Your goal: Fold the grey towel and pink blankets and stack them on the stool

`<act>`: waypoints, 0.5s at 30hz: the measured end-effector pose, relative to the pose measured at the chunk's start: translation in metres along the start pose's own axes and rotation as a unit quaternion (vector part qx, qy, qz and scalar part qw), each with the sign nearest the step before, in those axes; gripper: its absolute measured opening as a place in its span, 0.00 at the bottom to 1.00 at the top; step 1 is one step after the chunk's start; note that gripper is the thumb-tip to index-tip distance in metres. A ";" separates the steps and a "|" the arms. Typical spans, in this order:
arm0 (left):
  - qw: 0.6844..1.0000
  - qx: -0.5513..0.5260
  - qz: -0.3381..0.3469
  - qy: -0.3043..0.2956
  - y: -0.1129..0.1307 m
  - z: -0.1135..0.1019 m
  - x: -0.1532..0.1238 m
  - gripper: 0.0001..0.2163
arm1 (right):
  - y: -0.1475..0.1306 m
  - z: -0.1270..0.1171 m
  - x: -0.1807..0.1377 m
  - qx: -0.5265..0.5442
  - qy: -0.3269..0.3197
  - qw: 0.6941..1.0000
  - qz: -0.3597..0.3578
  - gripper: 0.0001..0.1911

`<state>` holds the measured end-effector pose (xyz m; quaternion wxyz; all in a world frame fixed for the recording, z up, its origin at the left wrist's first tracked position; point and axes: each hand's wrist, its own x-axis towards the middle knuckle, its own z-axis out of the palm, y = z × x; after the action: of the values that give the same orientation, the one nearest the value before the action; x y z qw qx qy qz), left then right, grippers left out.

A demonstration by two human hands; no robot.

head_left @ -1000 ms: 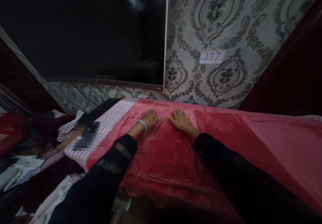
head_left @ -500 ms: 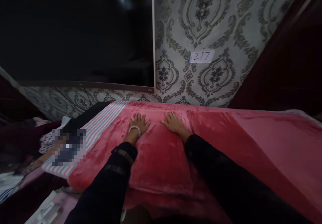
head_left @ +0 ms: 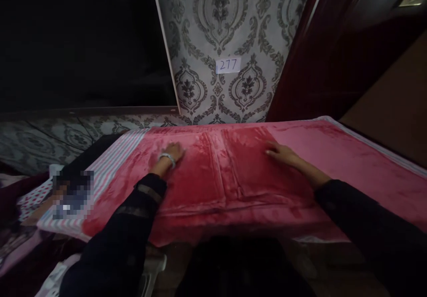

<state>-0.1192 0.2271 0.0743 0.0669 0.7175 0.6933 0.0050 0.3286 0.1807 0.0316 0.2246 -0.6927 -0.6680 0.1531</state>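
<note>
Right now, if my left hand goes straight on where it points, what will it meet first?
Probably the patterned wall, beyond the red cloth under the left hand; blur and depth leave the exact spot unclear.

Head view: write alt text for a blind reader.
A person's left hand and right hand reach out over a plush red-and-pink blanket. Behind it: a large black flat screen and grey patterned wallpaper bearing a white rectangular paper marked 277.
</note>
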 end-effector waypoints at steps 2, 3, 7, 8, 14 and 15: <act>0.992 -0.010 0.117 0.041 0.043 0.009 -0.033 0.25 | 0.042 -0.011 -0.023 0.002 0.015 0.997 0.080 0.33; 0.977 -0.018 0.204 0.065 0.067 0.017 -0.053 0.25 | 0.057 -0.013 -0.032 0.012 0.018 0.993 0.113 0.34; 0.911 -0.043 0.403 0.080 0.142 0.067 -0.134 0.30 | 0.078 -0.011 -0.055 0.107 0.026 0.977 0.185 0.35; 0.907 -0.044 0.413 0.067 0.152 0.081 -0.150 0.30 | 0.076 -0.010 -0.059 0.141 0.029 0.970 0.195 0.34; 0.939 -0.065 0.334 0.054 0.165 0.130 -0.192 0.30 | 0.054 -0.027 -0.103 0.260 0.024 0.950 0.170 0.25; 0.940 -0.072 0.328 0.062 0.165 0.131 -0.194 0.29 | 0.052 -0.031 -0.113 0.245 0.037 0.961 0.124 0.22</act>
<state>0.0506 0.0172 -0.0217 0.0704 0.8965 0.4204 0.1207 0.3823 0.0643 0.0211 0.3915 -0.6990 -0.5101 0.3129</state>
